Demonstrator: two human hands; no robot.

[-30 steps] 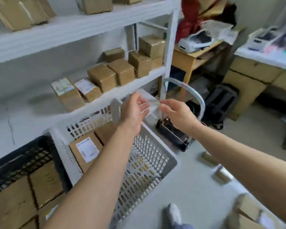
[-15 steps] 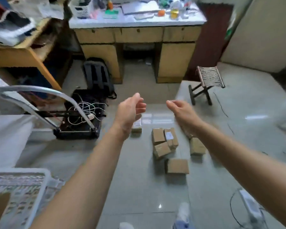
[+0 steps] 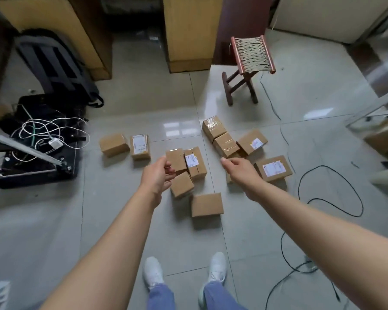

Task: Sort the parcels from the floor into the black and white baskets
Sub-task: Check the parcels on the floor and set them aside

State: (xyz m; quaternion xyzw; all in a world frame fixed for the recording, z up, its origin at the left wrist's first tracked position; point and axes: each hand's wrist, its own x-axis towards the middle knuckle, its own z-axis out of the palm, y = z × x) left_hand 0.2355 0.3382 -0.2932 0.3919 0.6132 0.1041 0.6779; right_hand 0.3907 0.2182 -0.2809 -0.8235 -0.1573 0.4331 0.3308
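I have both arms stretched out over the tiled floor (image 3: 54,220). The left hand (image 3: 158,175) sits mid-frame, its grip loose and half-curled, holding nothing. The right hand (image 3: 240,170) is just right of it, fingers relaxed, its grip empty too. The parcels (image 3: 181,184) all lie on the floor. Two are left of centre, one plain (image 3: 113,144) and one labelled (image 3: 140,146). A tight cluster lies by my left hand, with a single box (image 3: 207,204) nearest my feet. Another bunch is right of centre, including a taped box (image 3: 213,127) and a flat labelled one (image 3: 273,168) beside my right hand. A woven stool (image 3: 249,61) stands at upper right, a backpack (image 3: 52,63) at upper left, and a black cable (image 3: 323,186) loops at the right.
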